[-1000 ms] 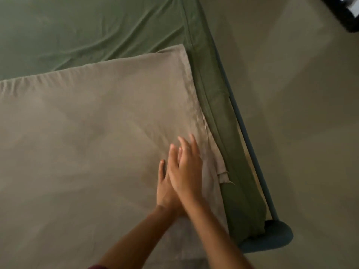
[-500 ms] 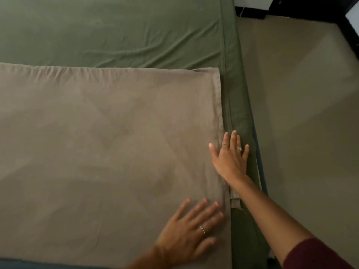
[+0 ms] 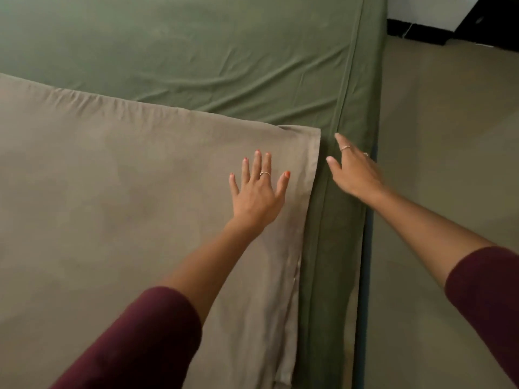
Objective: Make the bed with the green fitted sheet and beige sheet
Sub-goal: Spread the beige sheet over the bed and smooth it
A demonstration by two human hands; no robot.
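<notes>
Beige sheet (image 3: 126,206) under flat left hand (image 3: 257,192); right hand (image 3: 355,172) released on green fitted sheet (image 3: 196,51)

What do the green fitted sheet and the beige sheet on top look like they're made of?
Green fitted sheet: looks like a soft, matte, slightly stretchy knit, perhaps cotton jersey; its fine wrinkles pull taut toward the sewn corner seam. Beige sheet: looks like a matte woven cloth, maybe cotton or linen; it lies flatter, with a stitched hem and small puckers along its edge.
</notes>
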